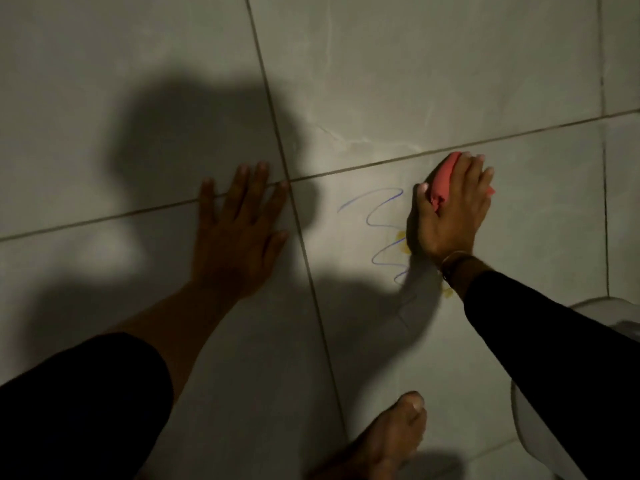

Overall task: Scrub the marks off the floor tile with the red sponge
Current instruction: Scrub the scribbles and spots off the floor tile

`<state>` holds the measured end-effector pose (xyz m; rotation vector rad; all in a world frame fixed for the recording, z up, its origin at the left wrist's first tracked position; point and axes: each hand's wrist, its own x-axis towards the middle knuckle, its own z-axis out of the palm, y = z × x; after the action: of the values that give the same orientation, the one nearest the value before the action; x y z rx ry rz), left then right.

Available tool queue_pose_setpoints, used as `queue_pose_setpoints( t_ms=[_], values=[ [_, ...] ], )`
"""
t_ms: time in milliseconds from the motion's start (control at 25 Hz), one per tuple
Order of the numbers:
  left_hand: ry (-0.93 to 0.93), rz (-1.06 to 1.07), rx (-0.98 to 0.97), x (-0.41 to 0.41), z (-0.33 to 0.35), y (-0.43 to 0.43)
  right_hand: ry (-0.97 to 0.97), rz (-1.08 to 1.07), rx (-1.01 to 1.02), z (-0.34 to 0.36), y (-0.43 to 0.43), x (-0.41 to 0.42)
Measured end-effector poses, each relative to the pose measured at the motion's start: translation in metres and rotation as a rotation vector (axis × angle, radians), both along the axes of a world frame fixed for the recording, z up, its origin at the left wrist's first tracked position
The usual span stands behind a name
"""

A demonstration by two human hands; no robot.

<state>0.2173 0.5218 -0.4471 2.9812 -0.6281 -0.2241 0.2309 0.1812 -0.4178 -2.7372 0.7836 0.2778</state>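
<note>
A person crouched over a pale tiled floor presses a red sponge [445,180] onto a floor tile [540,216] with the right hand [450,216], fingers curled over the top and thumb hooked around the near side, so the sponge is clenched and squashed beneath the palm. Only a folded, salmon-red edge shows between thumb and forefinger, with a small corner poking out past the little finger. The sponge sits just below a dark grout line [346,172], at the top right end of a blue scribble [381,230] that zigzags down the same tile towards the wrist; yellowish smudges [403,242] lie beside the heel of the hand. The left hand [239,230] rests flat and empty, fingers spread, on the neighbouring tile, its fingertips across the grout line. A bracelet [453,261] circles the right wrist above a dark sleeve [540,348]. A bare foot [391,438] stands at the lower edge. No containers are identifiable.
</note>
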Motion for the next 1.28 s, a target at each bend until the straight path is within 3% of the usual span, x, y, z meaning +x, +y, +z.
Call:
queue_pose_setpoints(
  t_ms=[120,200,320,440,520,560,640,720,800,880,960,1040,1120,1200,1280],
  values=[
    [-0.060,-0.014,-0.026,0.000,-0.011,0.000,-0.074,0.048,-0.139,-0.007,0.043,0.026],
    [-0.057,-0.010,-0.041,0.000,-0.013,-0.001,-0.136,0.307,-0.177,-0.010,0.099,0.020],
    [-0.054,-0.007,-0.060,-0.001,-0.012,0.002,-0.021,0.567,-0.111,-0.009,0.150,-0.059],
    [-0.056,-0.014,-0.064,-0.001,-0.013,0.003,0.012,0.318,-0.137,-0.003,0.079,-0.061],
    [-0.074,-0.016,-0.070,-0.002,-0.015,0.001,-0.034,-0.020,-0.141,-0.003,0.038,-0.007],
    [-0.079,-0.013,-0.070,-0.001,-0.016,0.000,-0.045,-0.084,-0.134,-0.002,0.039,0.019],
    [-0.081,-0.013,-0.077,0.000,-0.017,0.000,-0.111,0.097,-0.192,-0.009,0.084,0.027],
    [-0.087,-0.005,-0.088,-0.001,-0.016,0.001,-0.058,0.415,-0.140,-0.014,0.143,-0.038],
    [-0.090,0.012,-0.093,-0.002,-0.014,-0.001,0.051,0.595,-0.122,0.001,0.158,-0.122],
    [-0.083,0.022,-0.097,-0.002,-0.014,-0.001,0.110,0.513,-0.143,0.009,0.110,-0.140],
    [-0.099,0.012,-0.096,-0.002,-0.016,-0.002,0.108,0.181,-0.148,0.009,0.060,-0.100],
    [-0.104,0.013,-0.087,-0.002,-0.018,0.000,0.028,0.053,-0.176,0.002,0.063,-0.055],
    [-0.084,0.017,-0.096,0.001,-0.017,0.000,-0.048,0.250,-0.195,-0.016,0.113,-0.072],
    [-0.075,0.017,-0.093,0.000,-0.011,-0.002,0.031,0.475,-0.052,-0.010,0.168,-0.152],
    [-0.073,0.023,-0.097,-0.002,-0.008,-0.001,0.130,0.570,-0.010,0.009,0.148,-0.218]
  ],
)
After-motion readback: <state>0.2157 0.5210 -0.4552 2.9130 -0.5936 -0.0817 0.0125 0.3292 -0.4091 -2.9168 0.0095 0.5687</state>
